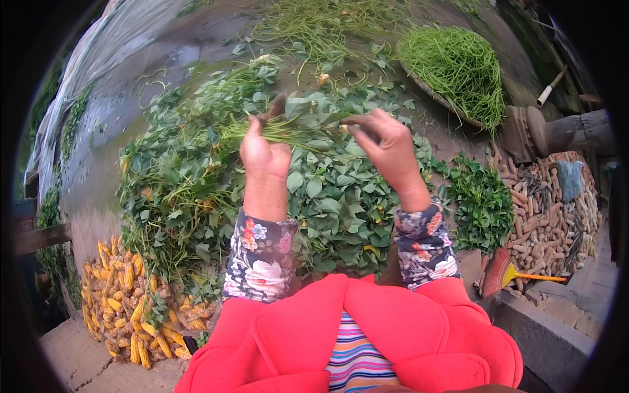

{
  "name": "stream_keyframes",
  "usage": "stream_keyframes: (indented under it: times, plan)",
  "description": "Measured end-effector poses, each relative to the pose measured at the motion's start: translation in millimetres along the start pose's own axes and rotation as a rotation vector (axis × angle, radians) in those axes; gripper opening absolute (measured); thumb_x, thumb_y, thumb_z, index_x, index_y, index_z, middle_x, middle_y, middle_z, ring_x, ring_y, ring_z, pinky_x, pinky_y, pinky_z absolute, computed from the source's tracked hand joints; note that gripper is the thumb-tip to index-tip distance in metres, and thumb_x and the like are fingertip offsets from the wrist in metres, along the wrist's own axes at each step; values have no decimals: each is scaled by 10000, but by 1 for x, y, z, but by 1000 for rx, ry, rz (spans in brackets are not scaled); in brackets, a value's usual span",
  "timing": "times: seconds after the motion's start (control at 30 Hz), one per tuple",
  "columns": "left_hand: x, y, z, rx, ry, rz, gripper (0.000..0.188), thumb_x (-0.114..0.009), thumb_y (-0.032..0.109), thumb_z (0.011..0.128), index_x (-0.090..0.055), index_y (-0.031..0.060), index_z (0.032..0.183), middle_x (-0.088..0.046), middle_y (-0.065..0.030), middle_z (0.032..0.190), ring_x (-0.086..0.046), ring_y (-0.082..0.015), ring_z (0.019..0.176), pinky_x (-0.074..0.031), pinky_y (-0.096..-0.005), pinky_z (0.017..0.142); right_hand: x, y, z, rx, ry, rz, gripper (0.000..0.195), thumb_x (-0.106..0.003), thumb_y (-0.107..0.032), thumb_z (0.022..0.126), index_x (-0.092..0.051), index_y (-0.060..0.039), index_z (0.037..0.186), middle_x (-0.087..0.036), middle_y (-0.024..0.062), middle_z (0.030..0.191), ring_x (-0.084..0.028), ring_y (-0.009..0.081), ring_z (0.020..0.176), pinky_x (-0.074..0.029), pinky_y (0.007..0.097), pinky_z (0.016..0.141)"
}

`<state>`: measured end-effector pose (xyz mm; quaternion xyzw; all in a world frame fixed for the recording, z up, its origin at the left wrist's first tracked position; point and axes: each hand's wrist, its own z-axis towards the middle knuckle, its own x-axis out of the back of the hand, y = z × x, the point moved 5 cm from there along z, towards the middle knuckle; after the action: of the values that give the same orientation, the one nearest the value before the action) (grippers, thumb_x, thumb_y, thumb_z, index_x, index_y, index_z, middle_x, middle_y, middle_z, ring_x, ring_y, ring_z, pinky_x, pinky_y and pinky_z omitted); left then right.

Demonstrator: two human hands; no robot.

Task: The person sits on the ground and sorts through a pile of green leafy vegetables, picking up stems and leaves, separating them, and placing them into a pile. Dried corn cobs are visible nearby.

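Observation:
My left hand [268, 152], palm up, is closed around a bunch of green leaf stems [290, 131], with the leaves pointing right. Beside the leafy end hovers my right hand [385, 140], its thumb and forefinger bent toward each other. A leaf edge reaches its fingertips; whether they pinch it, I cannot tell. Below both hands spreads a broad heap of green leaves [339, 196]. To the left lies a tangle of leafy vines [182, 191]. Loose stripped stems [319, 34] are scattered on the ground at the far side.
A round shallow basket [432, 96] heaped with green stems [457, 69] stands at upper right. Yellow corn cobs [123, 294] are piled at lower left. On the right are darker leaves [481, 206], bare corncobs [545, 216] and a red broom [496, 272] with an orange handle.

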<state>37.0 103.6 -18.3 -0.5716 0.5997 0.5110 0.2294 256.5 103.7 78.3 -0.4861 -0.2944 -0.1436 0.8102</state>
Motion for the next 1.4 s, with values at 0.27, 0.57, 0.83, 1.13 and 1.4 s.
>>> stream_keyframes:
  times: [0.27, 0.57, 0.83, 1.13, 1.4]
  plan:
    - [-11, -22, -12, 78, -54, 83, 445, -246, 316, 1114, -539, -18, 1135, -577, -273, 1343, -529, -363, 1278, -417, -481, 1089, -44, 5, -11, 190, -43, -329, 202, -730, -149, 817, -684, -98, 1007, -592, 82, 861, -637, 296, 836, -524, 406, 689]
    - [-17, -23, -18, 100, -85, 93, 436, -255, 317, 1113, -544, -10, 1112, -588, -272, 1328, -536, -367, 1265, -413, -485, 1091, -51, 9, -9, 192, -57, -313, 161, -708, -127, 825, -663, -68, 968, -616, 101, 897, -642, 321, 841, -530, 416, 702]
    - [-18, -22, -17, 116, -125, 93, 395, -266, 309, 1112, -537, 44, 1000, -593, -296, 1309, -538, -382, 1261, -411, -495, 1090, -44, 11, -3, 115, 14, -131, 133, -682, -127, 820, -638, -27, 896, -619, 125, 873, -640, 344, 785, -531, 432, 663]
    - [-29, -35, -27, 120, -112, 119, 453, -250, 321, 1110, -549, -18, 1091, -602, -302, 1284, -553, -390, 1245, -409, -491, 1110, -39, 42, -9, -439, 136, 771, 109, -657, -91, 916, -695, 8, 941, -664, -23, 815, -586, 64, 692, -458, 231, 611]
    - [-7, 12, 0, 15, -139, -89, 406, -237, 284, 1109, -541, 45, 990, -588, -271, 1334, -524, -360, 1302, -392, -490, 1133, 27, 36, -2, -292, -41, 352, 153, -700, -124, 924, -759, -7, 1002, -756, 56, 913, -670, 96, 771, -525, 251, 677]
